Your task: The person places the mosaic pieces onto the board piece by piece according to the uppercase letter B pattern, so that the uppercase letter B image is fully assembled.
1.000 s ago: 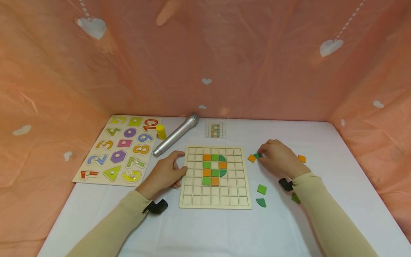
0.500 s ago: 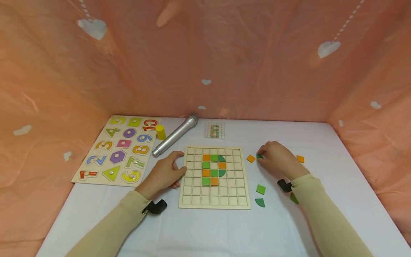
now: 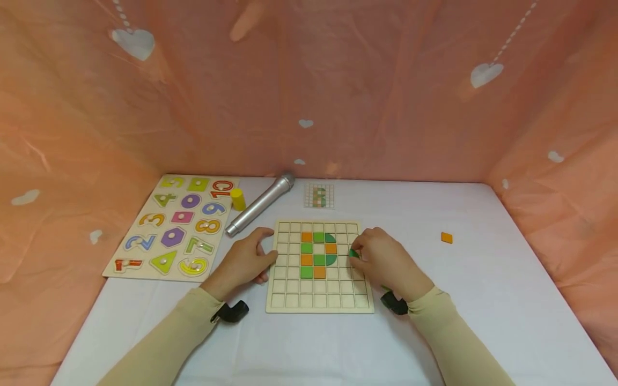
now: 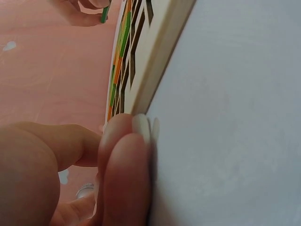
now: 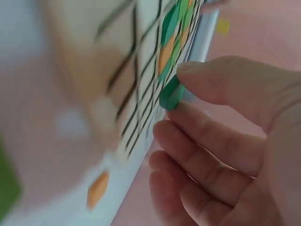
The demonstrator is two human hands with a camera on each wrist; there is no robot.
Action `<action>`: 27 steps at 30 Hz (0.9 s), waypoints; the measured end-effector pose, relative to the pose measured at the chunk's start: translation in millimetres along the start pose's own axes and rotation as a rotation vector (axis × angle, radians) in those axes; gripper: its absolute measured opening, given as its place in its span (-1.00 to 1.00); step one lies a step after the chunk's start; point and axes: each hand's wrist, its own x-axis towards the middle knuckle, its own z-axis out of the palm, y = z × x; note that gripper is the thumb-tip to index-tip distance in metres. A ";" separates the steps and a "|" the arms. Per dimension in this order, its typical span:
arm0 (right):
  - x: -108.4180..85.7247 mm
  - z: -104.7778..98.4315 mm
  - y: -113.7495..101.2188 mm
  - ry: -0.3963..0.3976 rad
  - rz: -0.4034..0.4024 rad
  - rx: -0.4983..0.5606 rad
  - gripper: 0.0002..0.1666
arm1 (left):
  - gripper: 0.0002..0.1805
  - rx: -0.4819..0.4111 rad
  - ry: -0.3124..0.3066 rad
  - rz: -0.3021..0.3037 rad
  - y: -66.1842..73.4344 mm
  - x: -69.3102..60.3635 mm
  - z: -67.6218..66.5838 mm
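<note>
A wooden grid board lies in the middle of the table, with orange squares, green squares and dark green quarter-circles set in several cells. My left hand rests at its left edge; in the left wrist view the fingertips touch that edge. Over the board's right side, my right hand pinches a green quarter-circle tile between thumb and index finger. It is held on edge, above the cells. Below that hand an orange square tile shows in the right wrist view; the head view hides it.
A small pattern card lies behind the board. Farther left are a silver microphone, a yellow cylinder and a number-and-shape puzzle board. One orange tile lies to the right. Patterned pink cloth hangs behind.
My right hand has lifted the green quarter-circle tile from the right of the board and carried it left, over the board's right side. The left hand has stayed at the left edge.
</note>
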 end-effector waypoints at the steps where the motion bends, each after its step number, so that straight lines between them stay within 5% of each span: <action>1: -0.7 3.1 -5.2 0.001 -0.017 -0.003 -0.80 | -0.31 0.000 -0.001 0.000 0.1 -0.1 0.1; 10: -2.1 27.7 -31.8 0.000 -0.134 -0.058 -0.78 | -0.32 0.001 0.008 -0.002 -0.2 -0.8 0.5; 27: -4.2 29.3 -32.3 0.019 -0.146 -0.037 -0.86 | -0.31 -0.022 0.001 0.000 1.0 -2.9 -1.8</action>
